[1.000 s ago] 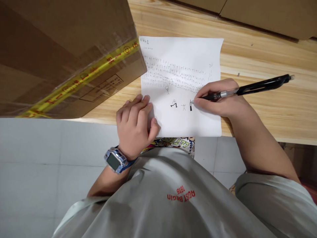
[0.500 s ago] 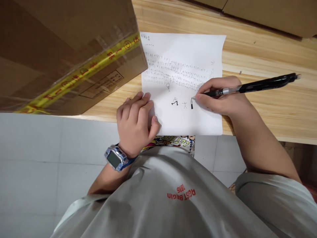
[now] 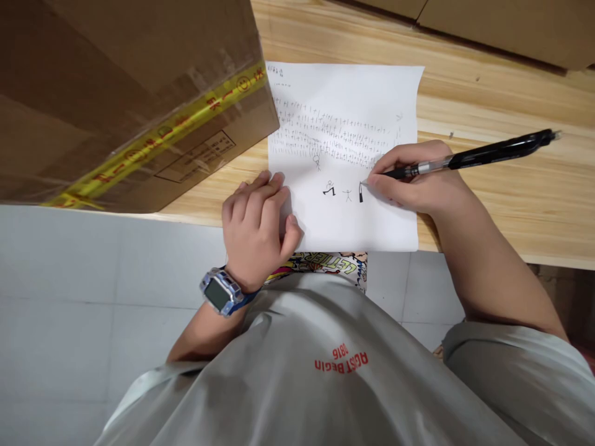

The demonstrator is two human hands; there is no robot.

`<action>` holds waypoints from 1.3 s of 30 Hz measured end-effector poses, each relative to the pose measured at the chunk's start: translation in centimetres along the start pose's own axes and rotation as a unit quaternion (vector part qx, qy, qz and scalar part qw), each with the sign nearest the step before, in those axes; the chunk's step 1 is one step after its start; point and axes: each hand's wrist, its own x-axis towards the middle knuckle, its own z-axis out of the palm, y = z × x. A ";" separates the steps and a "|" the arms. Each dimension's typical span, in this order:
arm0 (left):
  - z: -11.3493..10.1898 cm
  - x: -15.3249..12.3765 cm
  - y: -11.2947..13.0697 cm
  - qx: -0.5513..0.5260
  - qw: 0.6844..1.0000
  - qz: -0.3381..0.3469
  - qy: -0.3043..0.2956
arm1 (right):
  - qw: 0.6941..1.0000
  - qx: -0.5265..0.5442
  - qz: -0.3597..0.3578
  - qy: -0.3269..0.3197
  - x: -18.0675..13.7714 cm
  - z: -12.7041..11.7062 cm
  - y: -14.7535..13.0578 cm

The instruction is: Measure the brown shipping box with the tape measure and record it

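Observation:
A white sheet of paper (image 3: pixel 325 223) lies on the wooden table, with rows of short pen strokes across its upper half and small stick figures below them. My right hand (image 3: pixel 418 176) is closed around a black pen (image 3: pixel 497 152), its tip touching the paper beside a small, dark, bottle-like drawing. The pen's back end points to the right. My left hand (image 3: pixel 258 223) rests palm down at the paper's lower left edge, its fingers stretched out and slightly bent. On the left wrist is a watch (image 3: pixel 220 292) with a blue strap.
A large cardboard box (image 3: pixel 139 93) with yellow printed tape stands at the left, reaching the paper's upper left edge. More cardboard (image 3: pixel 506 31) sits along the back right of the table (image 3: pixel 502 210). The table's front edge runs just below the paper, with tiled floor beyond.
The pen's back end has tipped slightly upward in view, while its tip stays by the same drawing. The box and left hand appear shifted very slightly right as the view moves.

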 end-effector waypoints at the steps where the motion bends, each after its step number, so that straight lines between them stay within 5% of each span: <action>1: 0.0 0.0 0.0 -0.004 1.000 -0.002 -0.001 | 1.000 0.007 0.003 -0.003 0.0 0.0 -0.1; 18: 0.3 -0.3 0.0 -0.042 0.999 -0.027 -0.004 | 0.999 -0.020 -0.020 -0.045 0.4 -0.5 0.0; 25: -0.1 0.1 0.1 0.056 0.998 0.024 0.013 | 1.000 -0.012 -0.012 -0.014 0.2 -0.2 0.0; 34: 0.3 -0.5 -0.2 -0.035 0.999 -0.033 -0.018 | 0.999 -0.020 -0.022 -0.023 0.3 -0.3 -0.1; 39: 0.1 -0.4 -0.2 -0.005 1.000 -0.009 -0.008 | 0.999 -0.037 -0.017 -0.030 0.2 -0.4 0.0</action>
